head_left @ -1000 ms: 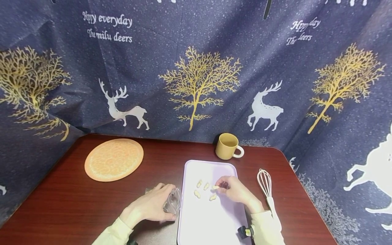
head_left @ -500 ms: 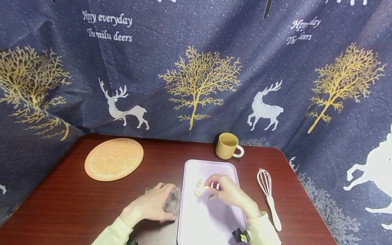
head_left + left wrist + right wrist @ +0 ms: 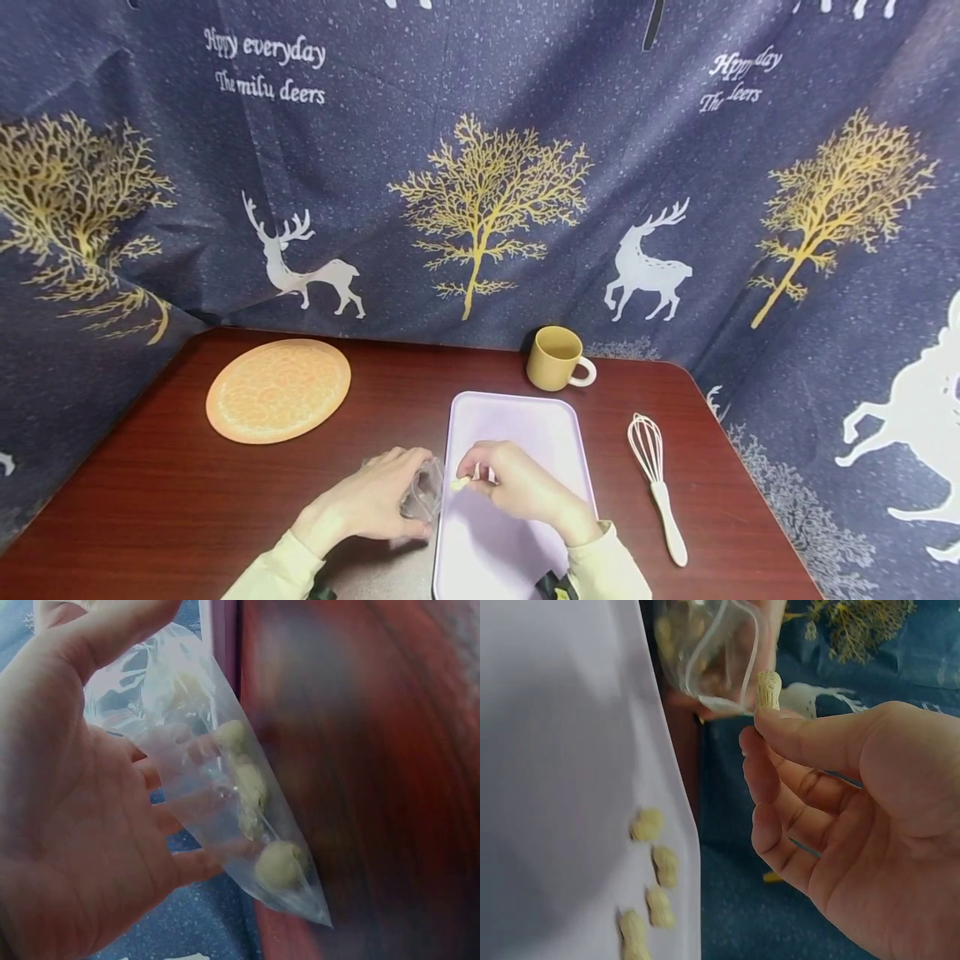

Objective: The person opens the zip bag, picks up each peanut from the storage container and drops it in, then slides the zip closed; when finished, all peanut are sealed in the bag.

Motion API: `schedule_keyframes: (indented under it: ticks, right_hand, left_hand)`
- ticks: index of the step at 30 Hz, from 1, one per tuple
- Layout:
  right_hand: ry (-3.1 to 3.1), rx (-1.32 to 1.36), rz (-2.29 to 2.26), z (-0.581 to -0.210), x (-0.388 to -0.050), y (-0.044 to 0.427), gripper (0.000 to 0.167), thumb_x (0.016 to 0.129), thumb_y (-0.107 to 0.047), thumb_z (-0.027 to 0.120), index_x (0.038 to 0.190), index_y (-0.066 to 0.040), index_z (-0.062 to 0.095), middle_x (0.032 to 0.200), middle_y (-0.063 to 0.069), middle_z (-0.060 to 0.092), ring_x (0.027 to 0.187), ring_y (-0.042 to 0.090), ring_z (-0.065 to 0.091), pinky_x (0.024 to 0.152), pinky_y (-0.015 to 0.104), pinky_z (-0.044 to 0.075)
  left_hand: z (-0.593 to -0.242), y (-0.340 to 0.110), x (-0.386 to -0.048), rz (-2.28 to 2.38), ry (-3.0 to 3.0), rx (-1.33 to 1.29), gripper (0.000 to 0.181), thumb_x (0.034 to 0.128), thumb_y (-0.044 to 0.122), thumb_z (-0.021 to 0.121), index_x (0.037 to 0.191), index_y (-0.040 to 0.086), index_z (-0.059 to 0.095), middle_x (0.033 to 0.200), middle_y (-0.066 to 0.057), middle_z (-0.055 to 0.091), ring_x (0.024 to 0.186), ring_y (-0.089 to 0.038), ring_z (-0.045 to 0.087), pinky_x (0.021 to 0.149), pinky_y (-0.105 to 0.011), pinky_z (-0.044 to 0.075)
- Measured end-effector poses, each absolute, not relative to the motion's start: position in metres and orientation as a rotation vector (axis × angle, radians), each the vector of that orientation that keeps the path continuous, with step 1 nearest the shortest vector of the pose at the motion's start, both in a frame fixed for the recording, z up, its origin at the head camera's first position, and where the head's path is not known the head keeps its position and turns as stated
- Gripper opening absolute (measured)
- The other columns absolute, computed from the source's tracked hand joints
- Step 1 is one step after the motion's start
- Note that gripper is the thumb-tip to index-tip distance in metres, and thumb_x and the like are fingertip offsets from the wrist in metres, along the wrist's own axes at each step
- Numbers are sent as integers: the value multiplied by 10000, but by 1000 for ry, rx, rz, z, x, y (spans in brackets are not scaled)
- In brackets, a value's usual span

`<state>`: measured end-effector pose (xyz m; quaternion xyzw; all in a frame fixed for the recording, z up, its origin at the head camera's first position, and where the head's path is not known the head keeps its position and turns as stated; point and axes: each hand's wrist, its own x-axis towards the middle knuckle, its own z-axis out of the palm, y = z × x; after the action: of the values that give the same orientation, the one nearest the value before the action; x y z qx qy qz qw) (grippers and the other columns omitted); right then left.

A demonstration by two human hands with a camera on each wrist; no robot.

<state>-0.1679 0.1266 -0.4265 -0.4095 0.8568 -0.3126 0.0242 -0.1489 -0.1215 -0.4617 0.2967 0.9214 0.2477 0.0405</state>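
The peanut (image 3: 769,690) sits at the fingertips of the right hand (image 3: 513,483), just inside the left edge of the tray (image 3: 476,562) in the head view. That hand pinches it with the thumb, the tip of which shows plainly in the right wrist view; the other fingers bend loosely toward the palm. Its forearm comes in over the tray from the near edge of the counter (image 3: 150,500), back of the hand up, fingers pointing toward the tray's left edge.

The left hand (image 3: 367,500) rests palm down beside that same edge, thumb spread well away from the fingers, and holds a clear plastic bag (image 3: 426,492) between them. The bag's mouth faces the tray, and several round and long pieces (image 3: 279,865) lie inside it; its fingers show through the film. Four more peanuts (image 3: 659,906) lie in a line on the tray, close to its edge in the right wrist view.
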Motion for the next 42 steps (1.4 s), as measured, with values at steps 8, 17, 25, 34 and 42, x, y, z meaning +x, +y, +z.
schedule_keyframes:
  ticks: [8,17,25,34,42]
  right_hand:
    - [2690,-1218,-794,-433,-160,113,204,819,3,747,918,-171,710,840,-130,620,773,16,541,761,189,405]
    - [2703,-1240,-755,-434,-158,109,235,832,17,722,988,-158,747,946,-90,635,763,14,540,727,268,422]
    - [2709,-1218,-756,-432,-157,109,252,847,-1,721,1056,-136,752,975,-78,648,775,-21,525,729,285,400]
    - [2692,-1209,-769,-435,-158,109,242,842,-22,741,1065,-116,734,948,-76,658,783,-36,544,737,224,421]
    - [2667,-1201,-799,-436,-159,111,221,858,-55,749,1072,-101,726,945,-75,654,791,-21,551,731,172,433]
  left_hand:
    - [-462,-119,-149,747,2822,960,732,704,488,841,1285,180,520,1117,113,552,1015,-98,502,856,-435,444]
    - [-461,-119,-148,732,2820,941,749,705,504,833,1298,174,515,1119,96,550,1035,-119,512,856,-443,448]
    - [-463,-120,-148,733,2834,940,758,701,497,832,1305,165,515,1149,56,573,1070,-145,528,881,-465,448]
    - [-461,-120,-147,743,2833,923,748,700,500,829,1296,170,521,1087,72,564,1035,-139,524,863,-460,443]
    - [-461,-121,-147,754,2825,921,739,700,491,832,1291,175,518,1072,77,567,1013,-126,524,828,-449,444]
